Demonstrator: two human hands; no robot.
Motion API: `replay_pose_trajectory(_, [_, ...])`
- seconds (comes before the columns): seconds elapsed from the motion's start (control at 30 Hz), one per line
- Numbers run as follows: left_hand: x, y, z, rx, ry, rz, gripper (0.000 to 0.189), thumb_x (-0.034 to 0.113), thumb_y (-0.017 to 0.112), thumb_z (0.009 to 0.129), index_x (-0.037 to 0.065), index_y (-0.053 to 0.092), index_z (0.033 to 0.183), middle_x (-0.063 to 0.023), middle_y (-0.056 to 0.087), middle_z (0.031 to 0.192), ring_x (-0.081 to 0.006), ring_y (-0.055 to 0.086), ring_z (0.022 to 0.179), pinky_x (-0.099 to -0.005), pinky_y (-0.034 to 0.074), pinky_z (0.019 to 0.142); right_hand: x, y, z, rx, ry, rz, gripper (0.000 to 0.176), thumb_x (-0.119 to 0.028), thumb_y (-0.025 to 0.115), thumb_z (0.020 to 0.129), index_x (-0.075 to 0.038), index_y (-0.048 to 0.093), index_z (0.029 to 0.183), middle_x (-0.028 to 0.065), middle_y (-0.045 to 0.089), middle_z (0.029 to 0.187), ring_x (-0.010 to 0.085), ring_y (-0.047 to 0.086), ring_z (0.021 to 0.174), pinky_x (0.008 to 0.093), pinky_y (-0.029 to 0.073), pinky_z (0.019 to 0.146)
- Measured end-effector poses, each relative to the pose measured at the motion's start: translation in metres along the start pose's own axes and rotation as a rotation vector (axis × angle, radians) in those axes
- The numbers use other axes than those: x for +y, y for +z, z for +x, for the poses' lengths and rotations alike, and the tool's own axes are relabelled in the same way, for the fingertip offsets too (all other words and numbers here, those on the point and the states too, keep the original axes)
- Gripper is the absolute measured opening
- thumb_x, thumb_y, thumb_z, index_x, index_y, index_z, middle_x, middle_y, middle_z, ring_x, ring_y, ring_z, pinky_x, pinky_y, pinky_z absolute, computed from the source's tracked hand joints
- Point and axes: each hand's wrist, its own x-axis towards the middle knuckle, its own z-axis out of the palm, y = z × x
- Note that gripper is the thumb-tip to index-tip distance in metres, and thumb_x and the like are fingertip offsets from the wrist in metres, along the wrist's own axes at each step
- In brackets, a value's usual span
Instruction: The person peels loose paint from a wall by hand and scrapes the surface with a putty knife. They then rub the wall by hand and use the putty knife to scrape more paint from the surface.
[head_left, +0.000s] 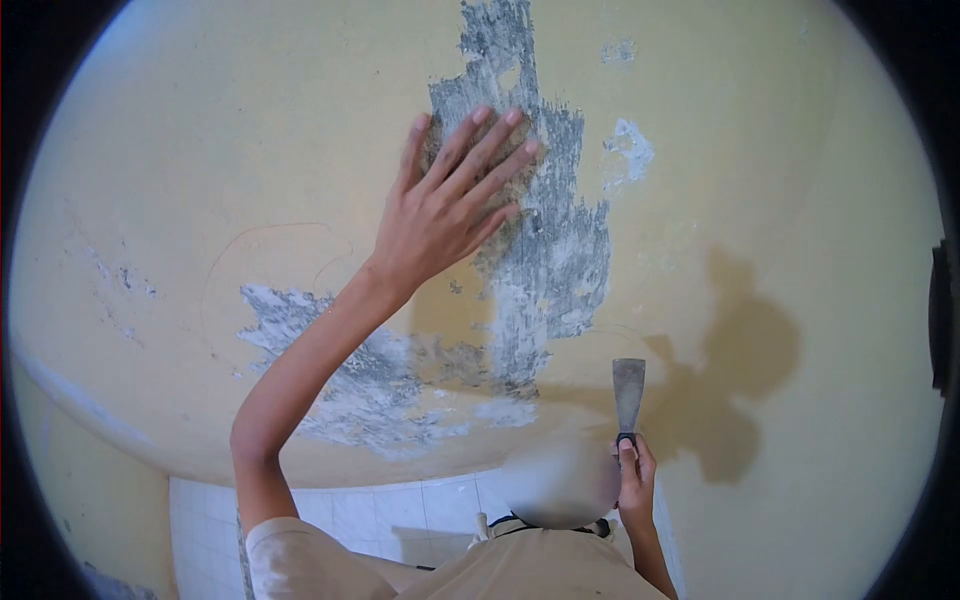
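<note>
My left hand (440,205) lies against the yellow wall (280,120), fingers spread over the upper part of a rough grey patch (555,250) where the paint is gone. Nothing shows between its fingers, though its palm is hidden. Lower right, my right hand (637,475) is closed round the dark handle of a scraper (628,390). The scraper's flat metal blade points up and appears apart from the grey patch.
Another scraped patch (375,395) spreads at lower left, and small white chipped spots (630,150) mark the wall at upper right. White floor tiles (375,512) show below. A dark object (938,318) stands at the right edge. Shadows fall on the wall at right.
</note>
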Motion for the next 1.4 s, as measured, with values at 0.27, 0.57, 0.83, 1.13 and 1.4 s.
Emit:
replay_pose_trajectory(0.27, [-0.044,-0.035,0.016,0.347,-0.397,0.025,0.059,0.05,0.046,0.098,0.023,0.037,0.15,-0.0026,0.024,0.16,-0.021,0.019,0.149,-0.0497,-0.001,0.12,-0.021,-0.017,0.018,-0.016,-0.1,-0.124,0.042,-0.038,0.04,0.104,-0.003,0.05,0.126,0.0009,0.043,0.055,0.0081,0.043,0.043,0.0244,0.037,0.037])
replay_pose_trajectory(0.57, [0.111,0.019,-0.191,-0.105,-0.74,-0.174,0.06,0.035,0.06,0.093,0.02,0.042,0.148,-0.0188,0.018,0.16,-0.0374,0.009,0.149,-0.0582,0.001,0.117,-0.116,0.062,0.077,-0.295,-0.666,-0.417,0.041,-0.016,0.051,0.101,0.0,0.044,0.138,0.0014,0.052,0.067,0.0059,0.045,0.053,0.0215,0.037,0.05])
replay_pose_trajectory(0.83, [0.048,-0.008,-0.306,0.005,-0.94,-0.274,0.068,0.026,0.065,0.093,0.016,0.032,0.152,-0.0248,0.0,0.16,-0.0422,0.001,0.148,-0.0542,0.011,0.117,-0.2,0.154,0.094,-0.085,-0.966,-0.582,0.05,-0.013,0.055,0.099,-0.009,0.04,0.147,0.0041,0.055,0.068,0.0071,0.044,0.055,0.0219,0.037,0.051])
replay_pose_trajectory(1.13, [0.023,0.011,-0.341,-0.018,-0.973,-0.145,0.082,0.051,0.055,0.095,0.018,0.014,0.157,-0.0251,-0.015,0.159,-0.0456,-0.008,0.147,-0.0616,0.006,0.114,-0.166,0.194,0.088,0.359,-1.167,-1.122,0.05,-0.006,0.055,0.098,-0.01,0.044,0.146,0.0101,0.063,0.084,0.0141,0.052,0.061,0.0266,0.045,0.061])
replay_pose_trajectory(1.4, [0.018,0.031,-0.356,-0.024,-0.881,-0.068,0.085,0.058,0.044,0.097,0.019,-0.001,0.157,-0.0292,-0.026,0.154,-0.0497,-0.02,0.143,-0.0692,-0.002,0.108,-0.195,0.215,0.08,0.534,-1.078,-1.342,0.059,0.006,0.057,0.09,-0.016,0.048,0.144,0.0113,0.06,0.072,0.0168,0.047,0.053,0.0292,0.043,0.054])
